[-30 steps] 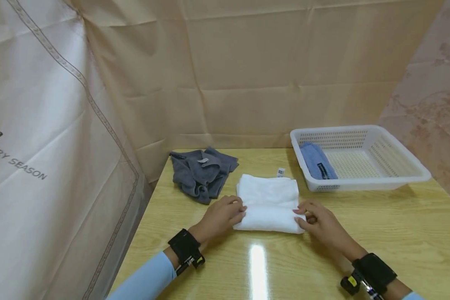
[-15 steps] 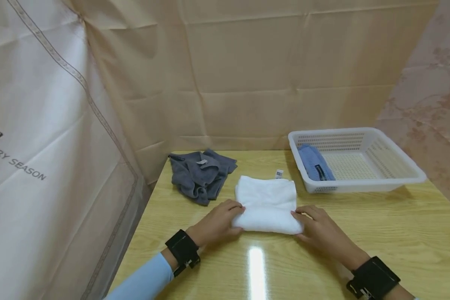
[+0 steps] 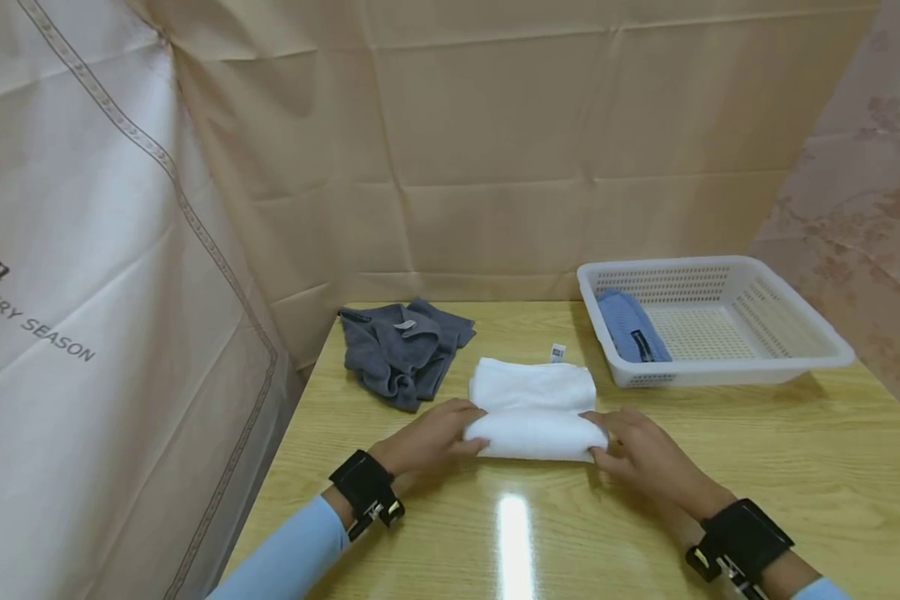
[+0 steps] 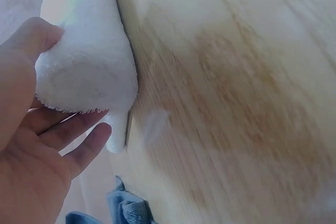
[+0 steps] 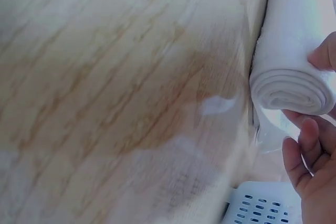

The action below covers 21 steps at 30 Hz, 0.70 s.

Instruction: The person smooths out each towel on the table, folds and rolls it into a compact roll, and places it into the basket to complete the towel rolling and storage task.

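Observation:
A white towel (image 3: 536,435) lies on the table, its near part a thick roll and its far part a flat folded strip with a small tag (image 3: 557,352) beyond it. My left hand (image 3: 438,435) holds the roll's left end, thumb on the near side and fingers over the far side. At the other end my right hand (image 3: 640,454) grips the roll the same way. The right wrist view shows the roll's spiral end (image 5: 291,92) between thumb and fingers. In the left wrist view the thumb presses the fuzzy towel end (image 4: 86,80), with fingers beside it.
A crumpled dark grey cloth (image 3: 405,350) lies at the back left of the wooden table (image 3: 420,533). At the back right stands a white perforated basket (image 3: 727,365) with a rolled blue towel (image 3: 630,327) inside. A beige fabric hanging (image 3: 487,150) rises behind the table.
The white towel's roll has grown thicker and turned away from me, and the flat part beyond it is shorter. Both hands have shifted their hold to the roll's ends, thumbs now on the near side.

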{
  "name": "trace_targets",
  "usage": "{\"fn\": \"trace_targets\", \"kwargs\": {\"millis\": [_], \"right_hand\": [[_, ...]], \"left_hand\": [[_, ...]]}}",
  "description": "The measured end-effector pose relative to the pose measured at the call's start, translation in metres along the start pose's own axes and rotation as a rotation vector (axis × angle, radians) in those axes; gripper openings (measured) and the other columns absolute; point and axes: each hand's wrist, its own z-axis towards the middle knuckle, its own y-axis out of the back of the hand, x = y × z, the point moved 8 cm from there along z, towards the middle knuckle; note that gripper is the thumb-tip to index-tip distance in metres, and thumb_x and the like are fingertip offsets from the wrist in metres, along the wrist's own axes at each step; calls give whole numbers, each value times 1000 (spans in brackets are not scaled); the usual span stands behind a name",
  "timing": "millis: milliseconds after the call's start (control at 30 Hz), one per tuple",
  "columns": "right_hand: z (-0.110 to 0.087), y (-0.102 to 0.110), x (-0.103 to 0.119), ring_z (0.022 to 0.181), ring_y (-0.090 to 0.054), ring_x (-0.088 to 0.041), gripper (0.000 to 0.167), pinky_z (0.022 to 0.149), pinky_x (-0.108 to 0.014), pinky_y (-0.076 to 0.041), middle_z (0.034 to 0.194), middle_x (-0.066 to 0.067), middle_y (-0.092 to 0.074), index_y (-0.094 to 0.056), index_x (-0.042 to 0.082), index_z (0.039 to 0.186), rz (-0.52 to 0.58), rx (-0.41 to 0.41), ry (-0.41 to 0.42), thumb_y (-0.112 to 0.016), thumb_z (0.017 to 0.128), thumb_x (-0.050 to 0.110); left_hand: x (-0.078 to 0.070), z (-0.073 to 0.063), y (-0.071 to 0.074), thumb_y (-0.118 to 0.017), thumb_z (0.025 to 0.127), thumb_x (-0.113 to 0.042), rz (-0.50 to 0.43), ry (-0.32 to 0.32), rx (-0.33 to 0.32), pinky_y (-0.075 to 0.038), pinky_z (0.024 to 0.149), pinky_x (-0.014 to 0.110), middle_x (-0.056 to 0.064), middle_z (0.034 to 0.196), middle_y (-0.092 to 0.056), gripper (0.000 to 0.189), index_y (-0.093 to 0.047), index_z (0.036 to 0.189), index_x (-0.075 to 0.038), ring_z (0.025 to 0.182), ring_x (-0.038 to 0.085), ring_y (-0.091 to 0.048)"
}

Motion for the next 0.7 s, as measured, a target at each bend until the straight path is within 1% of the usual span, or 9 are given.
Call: {"fn": "trace_targets", "kwargs": {"millis": [133,233,300,367,467,533,600,633,700], "right_hand": [[0,-1,-6,103,-65,-21,43,83,-43,-56,121,-7,-70,-65,10,128,81,4,-59,-81,88,14],[0,-4,-8,109,-68,-31,40,86,-46,-58,124,-12,-67,-60,11,125,184,12,-84,-79,91,11],[0,-6,-11,110,-68,-38,37,84,-46,-59,128,-18,-65,-57,13,124,259,27,-114,-78,93,12],[0,-8,-13,109,-69,-40,35,82,-46,-59,130,-23,-64,-55,15,125,316,48,-147,-75,96,14],[-1,-12,-18,92,-72,-27,31,70,-35,-58,117,-20,-70,-52,17,126,378,87,-216,-70,101,21],[-1,-14,-20,72,-64,-13,30,57,-28,-50,101,-12,-73,-51,17,127,401,109,-250,-67,103,23],[-1,-15,-23,63,-52,-8,29,51,-26,-41,92,-4,-72,-50,17,128,421,118,-276,-65,104,25],[0,-15,-23,62,-51,-7,29,51,-25,-40,90,-3,-72,-50,17,128,427,118,-284,-65,104,25],[1,-15,-25,64,-54,-6,29,54,-25,-42,92,-3,-73,-51,18,129,419,112,-290,-64,104,26]], "left_hand": [[8,3,-2,-54,107,-43,-56,56,32,-48,101,32,5,134,-63,48,-63,140,-9,121,16,-58],[14,3,-3,-50,108,-47,-112,104,44,-48,102,34,4,132,-64,53,-60,144,-9,121,16,-59],[16,3,-2,-48,108,-48,-161,124,31,-50,95,33,1,120,-67,52,-58,144,-10,110,14,-62],[18,3,-2,-47,109,-48,-215,131,9,-50,79,28,-3,100,-64,46,-55,143,-17,87,10,-61],[18,2,-1,-46,109,-48,-283,130,-29,-40,59,25,-6,77,-49,37,-46,138,-26,62,8,-47],[17,1,-1,-45,109,-49,-312,128,-44,-34,54,26,-6,69,-40,33,-42,136,-31,54,9,-37],[17,2,-1,-43,109,-49,-321,131,-56,-31,53,26,-6,67,-36,30,-43,136,-34,53,9,-34],[17,2,0,-43,110,-49,-319,138,-62,-31,54,26,-5,66,-34,29,-44,136,-35,53,10,-32],[18,4,1,-43,110,-47,-303,158,-85,-33,58,27,-5,70,-36,28,-48,134,-35,59,11,-36]]}}
